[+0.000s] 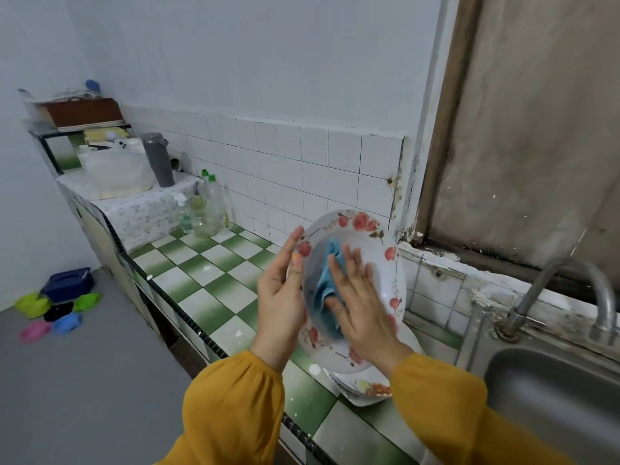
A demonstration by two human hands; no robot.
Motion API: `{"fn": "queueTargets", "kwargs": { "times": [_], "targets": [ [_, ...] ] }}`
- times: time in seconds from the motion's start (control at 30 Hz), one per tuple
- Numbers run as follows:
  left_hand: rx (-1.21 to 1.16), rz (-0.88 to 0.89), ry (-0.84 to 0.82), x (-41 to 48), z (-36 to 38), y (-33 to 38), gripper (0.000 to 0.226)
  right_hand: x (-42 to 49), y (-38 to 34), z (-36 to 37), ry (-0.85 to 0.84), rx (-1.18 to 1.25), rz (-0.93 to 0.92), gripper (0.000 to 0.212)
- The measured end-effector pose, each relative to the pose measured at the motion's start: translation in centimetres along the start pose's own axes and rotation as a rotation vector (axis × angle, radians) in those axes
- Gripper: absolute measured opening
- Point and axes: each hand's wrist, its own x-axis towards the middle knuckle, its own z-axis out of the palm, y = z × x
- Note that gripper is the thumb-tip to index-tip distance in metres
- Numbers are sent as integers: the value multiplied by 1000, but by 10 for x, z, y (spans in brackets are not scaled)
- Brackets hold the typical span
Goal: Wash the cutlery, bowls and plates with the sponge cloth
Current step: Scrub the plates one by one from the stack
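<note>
Right hand (359, 303): we see the fingers straight and spread, flat on the blue sponge cloth (330, 263), pressing it into the plate (379, 280). Left hand (281, 297) pinches the plate's left rim, thumb in front, fingers nearly straight. Plate is tilted almost upright, over a stack of plates (369, 387) on the green-and-white tiled counter (208, 273). Steel sink (553, 397) and tap (531, 290) are near right. Bottles (204, 209) and a grey flask (157, 159) are far left by the tiled wall.
</note>
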Motion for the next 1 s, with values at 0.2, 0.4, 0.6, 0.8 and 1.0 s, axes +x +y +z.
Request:
{"fn": "queueTargets", "kwargs": {
  "times": [0.2,0.4,0.6,0.8,1.0],
  "targets": [
    [90,58,-89,-22,16,-14,29,21,-14,-10,430,240,379,62],
    [55,74,-21,-17,0,-13,33,-29,-15,6,39,125,-40,64],
    [22,56,-55,-22,-1,-18,34,3,18,-14,470,136,433,81],
    [58,104,2,-10,4,-11,35,17,-41,3,46,436,118,69],
    [20,144,57,0,-18,1,35,2,26,-7,55,-120,221,74]
  ]
}}
